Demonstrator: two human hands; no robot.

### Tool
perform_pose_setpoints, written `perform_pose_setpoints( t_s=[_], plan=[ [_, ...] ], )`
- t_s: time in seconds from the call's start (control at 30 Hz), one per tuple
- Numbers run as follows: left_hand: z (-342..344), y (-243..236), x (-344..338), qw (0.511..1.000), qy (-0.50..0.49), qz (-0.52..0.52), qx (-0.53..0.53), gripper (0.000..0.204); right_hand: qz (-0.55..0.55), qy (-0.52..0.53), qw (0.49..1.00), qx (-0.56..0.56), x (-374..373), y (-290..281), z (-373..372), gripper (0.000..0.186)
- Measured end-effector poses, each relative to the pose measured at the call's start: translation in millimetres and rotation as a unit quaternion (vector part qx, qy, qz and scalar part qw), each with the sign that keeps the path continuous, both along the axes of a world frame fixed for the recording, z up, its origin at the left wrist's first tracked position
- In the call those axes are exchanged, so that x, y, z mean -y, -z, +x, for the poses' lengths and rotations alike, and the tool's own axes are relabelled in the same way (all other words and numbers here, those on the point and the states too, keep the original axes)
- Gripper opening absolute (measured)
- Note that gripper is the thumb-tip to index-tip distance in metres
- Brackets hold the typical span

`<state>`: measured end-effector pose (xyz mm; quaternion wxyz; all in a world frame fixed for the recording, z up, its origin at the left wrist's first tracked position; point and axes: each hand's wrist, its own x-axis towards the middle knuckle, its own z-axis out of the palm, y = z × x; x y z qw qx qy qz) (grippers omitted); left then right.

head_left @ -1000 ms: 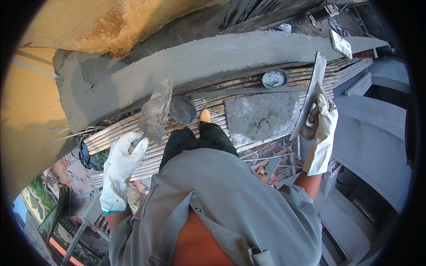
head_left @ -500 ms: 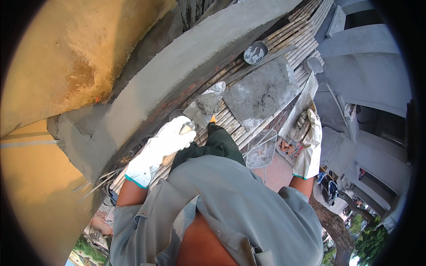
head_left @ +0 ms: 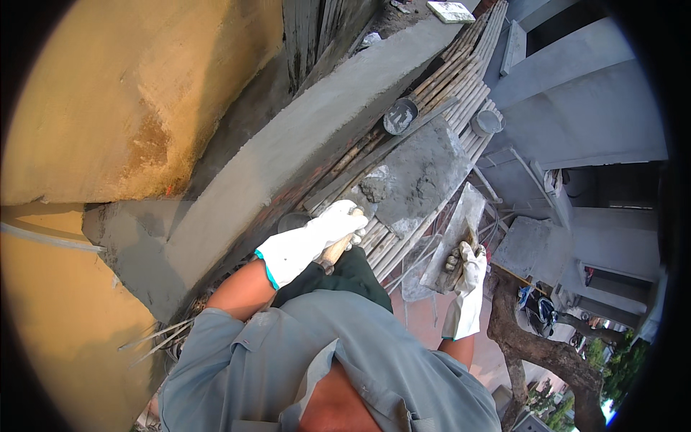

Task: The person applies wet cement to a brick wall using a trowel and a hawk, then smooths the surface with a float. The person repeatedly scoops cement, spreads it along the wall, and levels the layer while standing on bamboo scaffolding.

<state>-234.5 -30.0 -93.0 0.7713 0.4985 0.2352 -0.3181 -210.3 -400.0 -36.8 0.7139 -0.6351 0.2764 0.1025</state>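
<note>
My left hand (head_left: 331, 229), in a white glove, is wrapped round the wooden handle of a trowel (head_left: 335, 249). Beyond the knuckles its blade carries a lump of wet grey mortar (head_left: 372, 189), beside a flat mortar board (head_left: 410, 209). More mortar (head_left: 426, 184) is spread on that board, which rests on bamboo poles. To the right, my gloved right hand (head_left: 469, 268) grips a long, flat, cement-coated float (head_left: 471, 205) by its handle. The glove's fingers there are smeared grey. The float is held clear of the board, out beyond the poles.
Bamboo poles (head_left: 471, 61) form a platform along a low wall with fresh grey render (head_left: 288, 133). A dark bucket (head_left: 399, 117) and a grey bucket (head_left: 487, 122) stand farther off. A yellow wall (head_left: 93, 108) rises at left; a tree trunk (head_left: 547, 349) is at lower right.
My left hand has moved right and farther out, bringing the loaded trowel against or over the mortar board's near edge. My right hand has come inward and nearer with the float. The view has shifted.
</note>
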Motion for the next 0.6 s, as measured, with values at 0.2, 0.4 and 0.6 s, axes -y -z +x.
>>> perform_pose_setpoints(
  t_s=[0.2, 0.4, 0.6],
  plan=[
    [45, 20, 42, 0.999, 0.033, 0.008, 0.002, 0.021, -0.127, -0.018, 0.992, 0.008, -10, 15, -4, 0.017],
    [106, 37, 116, 1.0, -0.016, 0.009, 0.001, 0.019, -0.499, -0.138, 0.852, 0.075, -12, 12, 31, 0.041],
    [162, 29, 181, 0.977, 0.06, 0.121, 0.167, 0.026, -0.509, -0.206, 0.822, 0.153, 13, 26, 88, 0.036]
  ],
)
